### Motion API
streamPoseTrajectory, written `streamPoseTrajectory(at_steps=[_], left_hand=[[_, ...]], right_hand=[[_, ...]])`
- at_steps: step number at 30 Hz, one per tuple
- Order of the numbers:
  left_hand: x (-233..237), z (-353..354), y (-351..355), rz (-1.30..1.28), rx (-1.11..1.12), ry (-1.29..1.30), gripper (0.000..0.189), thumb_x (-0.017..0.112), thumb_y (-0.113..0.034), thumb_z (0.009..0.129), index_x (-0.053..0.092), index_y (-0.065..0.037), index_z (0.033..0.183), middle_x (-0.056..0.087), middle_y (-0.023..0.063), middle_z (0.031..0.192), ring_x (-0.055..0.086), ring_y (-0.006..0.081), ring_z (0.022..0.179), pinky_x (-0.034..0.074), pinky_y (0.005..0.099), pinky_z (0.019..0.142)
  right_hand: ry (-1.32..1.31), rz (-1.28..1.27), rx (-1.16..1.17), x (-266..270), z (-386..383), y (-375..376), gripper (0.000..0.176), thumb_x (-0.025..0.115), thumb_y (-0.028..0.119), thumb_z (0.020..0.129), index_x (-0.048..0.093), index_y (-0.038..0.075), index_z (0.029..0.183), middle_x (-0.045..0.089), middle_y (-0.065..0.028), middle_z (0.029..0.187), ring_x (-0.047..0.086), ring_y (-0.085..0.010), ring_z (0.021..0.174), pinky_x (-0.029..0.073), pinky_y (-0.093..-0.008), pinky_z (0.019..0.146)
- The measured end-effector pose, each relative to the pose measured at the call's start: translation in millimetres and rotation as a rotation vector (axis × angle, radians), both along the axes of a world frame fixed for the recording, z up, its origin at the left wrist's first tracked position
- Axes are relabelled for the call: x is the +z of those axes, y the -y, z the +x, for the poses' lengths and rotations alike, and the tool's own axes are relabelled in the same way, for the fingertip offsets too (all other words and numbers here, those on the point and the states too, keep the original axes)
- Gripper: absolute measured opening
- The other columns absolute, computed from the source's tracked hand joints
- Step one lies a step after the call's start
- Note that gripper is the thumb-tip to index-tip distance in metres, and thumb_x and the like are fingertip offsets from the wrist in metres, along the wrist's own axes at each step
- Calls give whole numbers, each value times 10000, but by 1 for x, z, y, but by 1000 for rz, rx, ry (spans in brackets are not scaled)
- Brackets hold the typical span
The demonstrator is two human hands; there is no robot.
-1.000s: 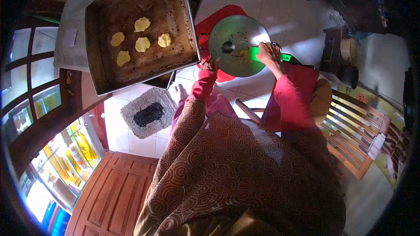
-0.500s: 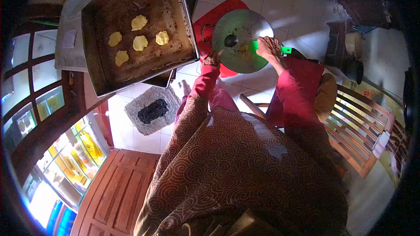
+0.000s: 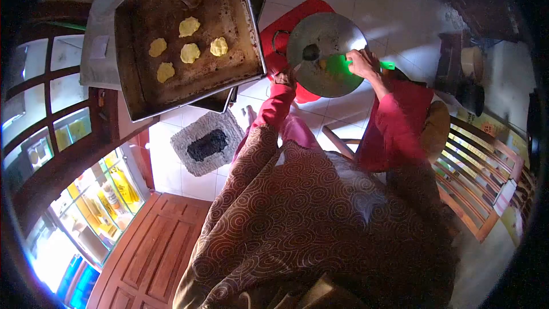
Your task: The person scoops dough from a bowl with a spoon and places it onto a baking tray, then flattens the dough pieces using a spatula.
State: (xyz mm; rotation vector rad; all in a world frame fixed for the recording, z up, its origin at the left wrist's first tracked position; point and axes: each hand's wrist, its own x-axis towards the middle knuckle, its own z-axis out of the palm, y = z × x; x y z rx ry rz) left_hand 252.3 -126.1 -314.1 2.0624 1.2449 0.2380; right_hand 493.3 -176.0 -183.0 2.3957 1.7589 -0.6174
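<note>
A wide grey wok (image 3: pixel 323 83) sits low in front of me, with a dark patch and a small yellowish bit inside. At its near left rim is my left hand (image 3: pixel 283 76), closed on the edge with a pale tip showing over the rim. My right hand (image 3: pixel 362 64) reaches over the wok from the right. It is closed around a bright green spatula (image 3: pixel 388 65), whose handle end sticks out to the right; the blade end is blurred in green over the wok. Left of the wok, a large baking tray (image 3: pixel 166 8) carries several flattened yellow dough pieces (image 3: pixel 190 53).
A red stool or stand (image 3: pixel 311 8) shows under the wok. Another dark tray (image 3: pixel 214 102) lies beneath the baking tray. On the tiled floor is a grey shaggy mat (image 3: pixel 229 131). A wooden slatted chair (image 3: pixel 486 177) stands at right, a wooden door (image 3: pixel 154 234) at lower left.
The whole view has shifted slightly, so things appear a little further right. Both hands keep their places at the wok; the green spatula is more blurred.
</note>
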Motion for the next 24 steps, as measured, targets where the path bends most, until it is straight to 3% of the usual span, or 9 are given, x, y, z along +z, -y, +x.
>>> streamPoseTrajectory(at_steps=[2, 4, 6, 12, 14, 16, 18, 19, 24], left_hand=[[-9, 1, -3, 75, 28, 17, 176, 461, -229, 778, 598, -124, 746, 594, 119, 716, 571, 314, 671, 455, 418, 584], [-5, 0, -3, 65, 96, 20, 161, 461, -216, 770, 595, -128, 786, 593, 122, 732, 568, 322, 685, 455, 426, 595], [17, -8, -6, 16, 94, 93, 184, 455, -220, 771, 576, -135, 881, 589, 146, 766, 560, 340, 696, 452, 438, 607], [8, -15, -9, -16, 118, 154, 200, 458, -268, 781, 548, -130, 896, 576, 166, 814, 554, 350, 725, 436, 447, 600], [25, -15, 0, 252, 110, 230, 163, 480, -249, 779, 541, -120, 857, 551, 152, 791, 533, 356, 723, 430, 438, 596], [30, -15, 7, -61, 162, -155, 176, 403, -230, 820, 518, -139, 917, 528, 156, 976, 538, 364, 796, 440, 458, 620], [25, -31, 13, -34, 152, 85, 182, 439, -226, 795, 505, -144, 943, 529, 158, 973, 545, 354, 781, 448, 455, 601], [56, -38, 15, 229, 75, 228, 183, 465, -238, 780, 494, -146, 936, 540, 143, 936, 552, 335, 756, 441, 437, 577], [146, -80, 26, -124, -17, 220, 181, 563, -185, 717, 482, -125, 868, 528, 96, 863, 549, 297, 726, 435, 402, 553]], right_hand=[[-118, -56, -44, -15, 2, -1, 144, 569, 160, 619, 588, 83, 739, 606, -119, 701, 598, -272, 674, 433, -373, 578], [-447, 166, 39, -71, 24, 19, 126, 601, 132, 628, 595, 70, 737, 610, -85, 679, 596, -189, 649, 421, -308, 577], [-754, 108, -163, -55, 11, 31, 128, 621, 88, 623, 601, 45, 742, 596, -59, 639, 553, -117, 615, 396, -266, 562], [-669, 312, -60, -23, 5, 68, 191, 625, 98, 631, 618, 23, 807, 601, -72, 721, 530, -156, 598, 398, -295, 574], [-680, 374, -37, -17, 15, 76, 192, 622, 103, 650, 614, 12, 819, 600, -68, 734, 520, -142, 598, 398, -286, 563], [-722, 411, -117, -1, 23, 88, 181, 610, 84, 676, 610, -8, 832, 585, -44, 706, 500, -118, 592, 391, -252, 548], [-692, 335, -268, 33, 30, 92, 211, 625, 74, 663, 619, -2, 860, 624, -89, 815, 574, -153, 730, 443, -275, 693], [-713, 330, -366, 54, 28, 92, 223, 622, 75, 666, 618, -3, 874, 623, -86, 820, 571, -143, 737, 444, -266, 690], [-646, 423, -466, 166, 8, 68, 259, 630, 99, 686, 607, 1, 925, 620, -62, 836, 559, -131, 753, 432, -246, 696]])
